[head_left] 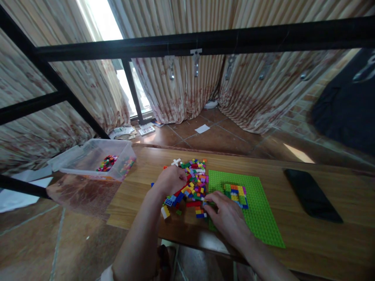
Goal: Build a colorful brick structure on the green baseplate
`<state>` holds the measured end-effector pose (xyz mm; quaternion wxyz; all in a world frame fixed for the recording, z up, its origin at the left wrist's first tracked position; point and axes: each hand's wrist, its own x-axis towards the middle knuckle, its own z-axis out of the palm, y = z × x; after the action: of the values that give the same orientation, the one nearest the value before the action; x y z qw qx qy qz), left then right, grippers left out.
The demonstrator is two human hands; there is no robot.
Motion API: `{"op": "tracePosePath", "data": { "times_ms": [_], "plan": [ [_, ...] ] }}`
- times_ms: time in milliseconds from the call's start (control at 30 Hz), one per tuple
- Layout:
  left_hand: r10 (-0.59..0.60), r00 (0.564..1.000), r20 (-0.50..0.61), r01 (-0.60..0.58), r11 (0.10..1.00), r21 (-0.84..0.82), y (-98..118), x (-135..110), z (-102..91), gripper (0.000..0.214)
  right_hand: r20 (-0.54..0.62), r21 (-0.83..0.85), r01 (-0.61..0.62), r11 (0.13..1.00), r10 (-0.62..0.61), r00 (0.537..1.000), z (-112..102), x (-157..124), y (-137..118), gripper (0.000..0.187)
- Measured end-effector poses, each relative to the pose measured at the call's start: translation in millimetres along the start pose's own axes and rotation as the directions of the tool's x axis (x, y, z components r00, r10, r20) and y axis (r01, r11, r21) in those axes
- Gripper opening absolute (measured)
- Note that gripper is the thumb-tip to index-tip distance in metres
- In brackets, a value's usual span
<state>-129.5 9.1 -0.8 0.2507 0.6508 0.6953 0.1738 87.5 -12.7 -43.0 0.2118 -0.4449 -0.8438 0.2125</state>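
Note:
A pile of small coloured bricks (195,180) lies on the wooden table (322,242), left of a green baseplate (258,210). A small multicoloured build (236,194) stands on the baseplate. My left hand (170,180) rests on the pile's left side with its fingers curled down into the bricks. At the pile's lower right edge, my right hand (227,217) pinches its fingertips among the bricks; what it holds is too small to make out. A white brick (165,212) lies alone near the table's front edge.
A clear plastic bin (88,162) with more coloured bricks sits at the table's left end. A black phone (311,195) lies flat on the right. Black metal bars (205,41) cross above, with curtains and a tiled floor beyond.

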Motion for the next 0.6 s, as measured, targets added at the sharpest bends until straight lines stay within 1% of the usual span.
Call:
{"op": "tracePosePath", "data": {
  "times_ms": [67, 133, 200, 300, 467, 600],
  "plan": [
    [-0.027, 0.999, 0.035, 0.024, 0.996, 0.087, 3, -4, -2.8, 0.015, 0.011, -0.011, -0.004, 1.0, 0.004, 1.0, -1, 0, 0, 0.01],
    [-0.055, 0.997, 0.045, 0.047, 0.986, 0.158, 6, -7, -4.1, 0.017, 0.007, -0.026, -0.006, 1.0, 0.006, 1.0, -2, 0, 0, 0.01],
    [-0.074, 0.997, 0.035, 0.066, 0.98, 0.19, 7, -9, -2.9, 0.021, -0.01, -0.033, -0.001, 0.999, 0.0, 1.0, -2, 0, 0, 0.01],
    [-0.08, 0.997, 0.024, 0.073, 0.975, 0.208, 8, -9, 2.1, 0.033, -0.03, -0.026, 0.01, 1.0, -0.011, 1.0, -2, 0, 2, 0.01],
    [-0.023, 0.998, 0.059, 0.009, 0.974, 0.228, 14, -10, 8.8, 0.052, -0.013, -0.018, 0.0, 1.0, -0.001, 1.0, -1, 0, 6, 0.008],
    [0.034, 0.993, 0.113, -0.062, 0.967, 0.249, 19, -12, 8.5, 0.057, -0.005, -0.016, -0.02, 1.0, 0.02, 1.0, -2, 0, 5, 0.009]
  ]
}}
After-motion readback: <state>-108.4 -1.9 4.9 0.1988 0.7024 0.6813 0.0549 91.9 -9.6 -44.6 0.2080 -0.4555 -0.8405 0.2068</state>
